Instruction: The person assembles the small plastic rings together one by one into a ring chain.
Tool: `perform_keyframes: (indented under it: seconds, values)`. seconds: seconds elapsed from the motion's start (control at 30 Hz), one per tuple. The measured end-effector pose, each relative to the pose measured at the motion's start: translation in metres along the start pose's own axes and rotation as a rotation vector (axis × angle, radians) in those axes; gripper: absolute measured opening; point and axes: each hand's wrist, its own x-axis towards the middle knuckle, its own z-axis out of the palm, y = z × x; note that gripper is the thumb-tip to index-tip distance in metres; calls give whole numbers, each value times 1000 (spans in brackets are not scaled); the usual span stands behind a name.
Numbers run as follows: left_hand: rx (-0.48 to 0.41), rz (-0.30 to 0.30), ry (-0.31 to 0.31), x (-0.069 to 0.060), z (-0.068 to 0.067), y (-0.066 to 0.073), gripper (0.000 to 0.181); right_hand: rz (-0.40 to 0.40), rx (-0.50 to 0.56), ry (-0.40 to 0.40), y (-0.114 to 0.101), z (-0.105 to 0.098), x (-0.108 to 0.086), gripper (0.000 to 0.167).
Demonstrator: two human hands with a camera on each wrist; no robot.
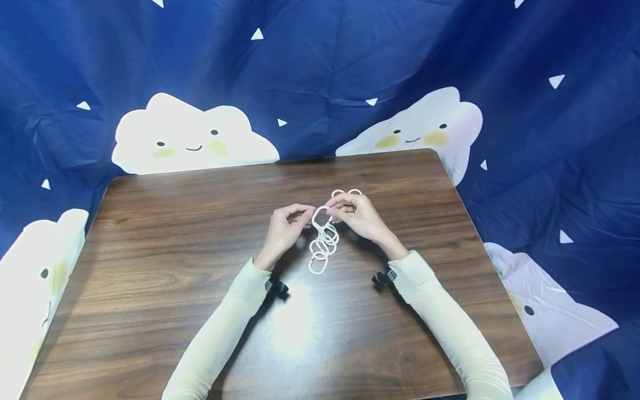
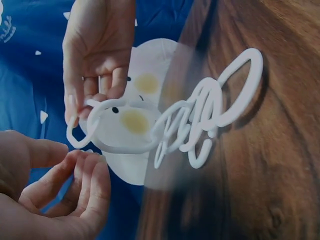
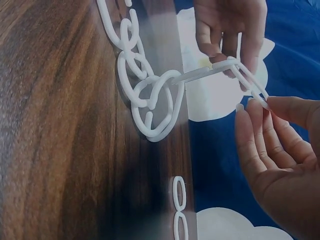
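Note:
My right hand (image 1: 361, 218) pinches a white link (image 3: 252, 82) between thumb and fingertips. A larger white link (image 1: 315, 216) is joined to it, and a chain of several white links (image 1: 320, 248) trails from there over the wooden table toward me. In the left wrist view my right hand (image 2: 102, 45) is above the pinched link (image 2: 80, 135). My left hand (image 1: 283, 230) is at the link's left, its thumb and fingertips close together with bent fingers. The left wrist view shows nothing between them; contact with the link is unclear.
Two more white links (image 3: 179, 193) lie near the far edge of the brown wooden table (image 1: 200, 222), behind my right hand. Beyond the table hangs a blue cloth (image 1: 310, 66) with white clouds and triangles. A dark camera (image 1: 381, 279) is strapped at my right wrist.

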Motion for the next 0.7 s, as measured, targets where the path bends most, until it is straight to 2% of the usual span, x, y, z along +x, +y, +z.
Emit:
perform_keyframes:
  seconds: [0.2,0.37,0.7]
  values:
    - [24,9,-17,1,1,6,20,-14,7,-7,1,1,0,21]
    - [32,-8,-40,-1,1,8,20,-9,-2,-17,2,2,0,20]
    - [32,-9,-61,-3,2,3,20,5,-24,-23,1,3,-2,21]
